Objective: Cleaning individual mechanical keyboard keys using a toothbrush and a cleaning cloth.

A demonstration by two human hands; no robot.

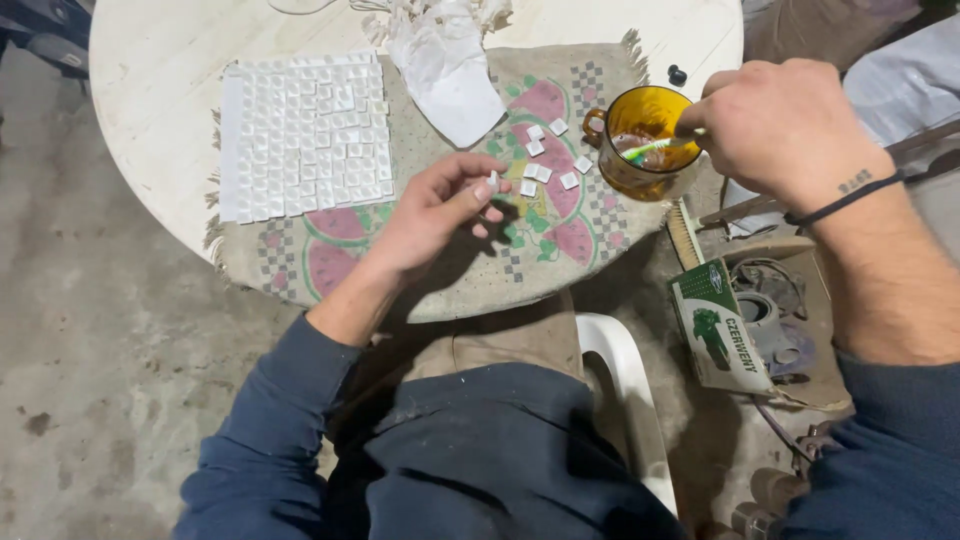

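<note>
I have the left hand [432, 212] raised a little above the surface [160, 90], its thumb and forefinger pinched narrow on a single small white tile [493, 180], the other fingers curled loosely beneath. Just beyond those fingertips a handful of loose white tiles [548, 160] lies scattered on the watermelon-patterned cloth mat [470, 270]. Farther off to the left of that hand sits the sheet of white mosaic tiles [300, 135], laid in rows with a few gaps. Ahead of it lies a crumpled white rag [445, 65]. My right hand [785, 125] is closed around the handle of a small brush [655, 148] with a white and green shaft, whose end dips into the amber glass cup [640, 140] directly beside that hand, at the mat's edge. Below the right wrist, a green and white carton [715, 330] lies off the surface.
</note>
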